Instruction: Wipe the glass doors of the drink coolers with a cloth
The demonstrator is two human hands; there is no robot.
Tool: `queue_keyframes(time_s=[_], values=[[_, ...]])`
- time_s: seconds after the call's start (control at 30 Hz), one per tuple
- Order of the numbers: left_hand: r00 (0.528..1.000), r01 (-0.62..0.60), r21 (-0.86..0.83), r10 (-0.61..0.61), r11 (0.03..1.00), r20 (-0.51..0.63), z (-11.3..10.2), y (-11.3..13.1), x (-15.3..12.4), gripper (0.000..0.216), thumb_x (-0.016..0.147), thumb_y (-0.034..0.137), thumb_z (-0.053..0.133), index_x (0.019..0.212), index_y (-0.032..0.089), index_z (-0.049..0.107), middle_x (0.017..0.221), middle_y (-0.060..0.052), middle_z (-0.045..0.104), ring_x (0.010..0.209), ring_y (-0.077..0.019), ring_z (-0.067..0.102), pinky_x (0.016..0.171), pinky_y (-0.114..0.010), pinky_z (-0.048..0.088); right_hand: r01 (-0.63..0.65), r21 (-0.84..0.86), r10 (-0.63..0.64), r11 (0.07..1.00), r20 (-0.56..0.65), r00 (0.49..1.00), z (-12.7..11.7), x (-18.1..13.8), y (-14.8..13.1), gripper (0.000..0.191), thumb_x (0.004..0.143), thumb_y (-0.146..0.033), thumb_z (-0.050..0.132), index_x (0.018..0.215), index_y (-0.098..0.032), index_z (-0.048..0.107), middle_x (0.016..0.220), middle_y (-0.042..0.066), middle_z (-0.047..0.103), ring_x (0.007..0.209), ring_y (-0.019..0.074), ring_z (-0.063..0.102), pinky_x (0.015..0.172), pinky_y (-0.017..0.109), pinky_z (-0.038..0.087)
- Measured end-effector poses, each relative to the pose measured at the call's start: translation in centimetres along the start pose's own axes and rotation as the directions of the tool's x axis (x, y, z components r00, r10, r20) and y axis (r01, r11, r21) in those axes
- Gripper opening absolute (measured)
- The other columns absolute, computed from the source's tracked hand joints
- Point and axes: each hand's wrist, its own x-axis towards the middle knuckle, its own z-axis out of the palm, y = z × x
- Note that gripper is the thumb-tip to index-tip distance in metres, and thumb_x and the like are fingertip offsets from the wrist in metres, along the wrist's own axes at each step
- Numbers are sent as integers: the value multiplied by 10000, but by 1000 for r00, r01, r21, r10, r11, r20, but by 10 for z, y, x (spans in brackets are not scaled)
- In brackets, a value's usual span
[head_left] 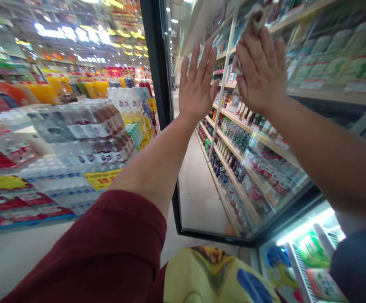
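Observation:
My left hand (197, 84) lies flat against the glass door (202, 185) of a store fridge, fingers stretched out and together, holding nothing. Just to its right my right hand (261, 71) presses a crumpled beige cloth (254, 19) onto the same pane, palm and fingers laid over it. The door stands swung out, with a dark frame along its left and bottom edges. The glass reflects shelves of bottles.
Stacked packs of bottled water and soft drinks (85, 143) with a yellow price tag (102, 179) stand on the left floor. Inside the lit fridge (309, 252) at bottom right lie packaged goods. A yellow printed garment (211, 277) shows at the bottom.

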Motion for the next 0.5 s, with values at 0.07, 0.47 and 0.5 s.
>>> queue_keyframes(time_s=[0.07, 0.47, 0.5], values=[[1000, -9, 0, 9, 1000, 12, 0, -1, -1, 753, 945, 396, 425, 1691, 462, 348, 1694, 259, 217, 1666, -161, 45, 1393, -374, -21, -60, -47, 57, 997, -64, 996, -4, -1, 3, 780, 1002, -525, 297, 1741, -286, 230, 1801, -83, 140, 1694, 259, 76, 1377, 551, 33], [1000, -11, 11, 11, 1000, 21, -1, -1, -1, 739, 978, 382, 427, 1712, 375, 338, 1745, 176, 206, 1671, -178, 73, 1381, -346, -52, -153, -7, 152, 988, -87, 985, 2, 1, 9, 785, 988, -510, 270, 1731, -261, 221, 1809, -69, 110, 1695, 259, 17, 1363, 590, -17], [1000, -6, -11, 6, 1000, 16, -1, -1, -1, 745, 968, 381, 433, 1707, 406, 339, 1732, 200, 224, 1670, -169, 71, 1381, -344, -52, -222, -7, 218, 975, -166, 962, -1, 2, 12, 786, 1003, -485, 268, 1733, -198, 235, 1815, -9, 137, 1692, 289, 56, 1359, 590, 22]])
